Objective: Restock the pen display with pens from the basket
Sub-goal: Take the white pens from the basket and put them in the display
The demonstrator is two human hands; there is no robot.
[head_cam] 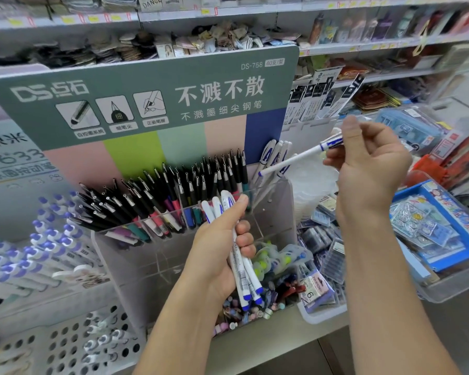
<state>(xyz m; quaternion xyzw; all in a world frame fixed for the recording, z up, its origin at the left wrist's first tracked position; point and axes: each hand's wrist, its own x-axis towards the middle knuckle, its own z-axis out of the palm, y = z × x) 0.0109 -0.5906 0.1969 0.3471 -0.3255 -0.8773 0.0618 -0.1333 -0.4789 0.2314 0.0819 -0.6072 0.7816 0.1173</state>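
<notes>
A shop aisle under even, bright light. White shelves (363,47) run across the back, with yellow price tags (68,19) along their edges and small packets, blurred and perhaps cards or stickers, heaped on them. Below the shelves, a grey surface (268,345) runs along the bottom.

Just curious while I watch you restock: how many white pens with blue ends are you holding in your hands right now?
4, as far as shows. The left hand grips a bundle of three pens; the right hand pinches a single pen. More could be hidden inside the bundle.
</notes>
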